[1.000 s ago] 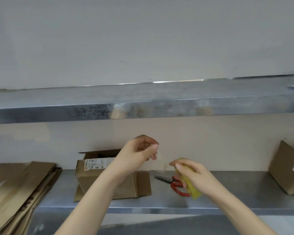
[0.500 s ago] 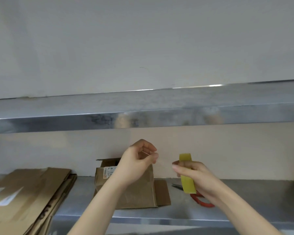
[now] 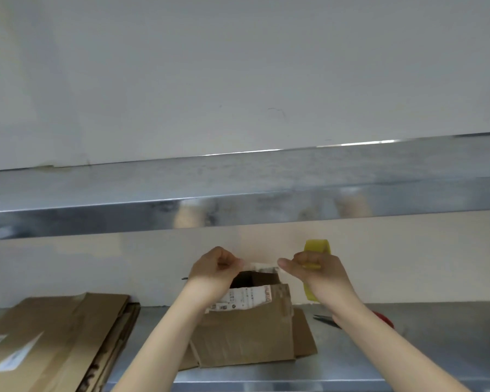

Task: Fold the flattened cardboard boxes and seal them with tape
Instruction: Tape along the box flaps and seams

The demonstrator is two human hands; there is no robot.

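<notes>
- L hand (image 3: 215,267) is pinching the free end of the strip (image 3: 259,266) w/ thumb + curled fingertips.
- R hand (image 3: 317,274) is gripping the roll (image 3: 317,246), fingers curled round it, thumb pointing at the strip's other end. The roll is poking out at the hand's 12 and 6 o'clock.
- Strip is stretching taut betw. the hands, approx. level, above the box (image 3: 246,335) and not touching it.
- Box is sitting on the shelf (image 3: 422,349) at the strip's 6 o'clock, top open, one flap lying flat at its 3 o'clock.
- Flats (image 3: 54,340) are lying stacked at the box's 9 o'clock, apart from it. Scissors (image 3: 326,319) at its 3 o'clock, partly hidden by the R forearm.
- Handling, my guess: strip is thin, light, floppy, tacky on one side, and prob. sticking to itself if slack, so hold it by the very ends under tension.
- Roll looks stiff + light, so grip it round the rim.
- Box looks like light, bendy corrugate w/ walls giving under a push, so steady it at edges/corners when pressing the strip down.
</notes>
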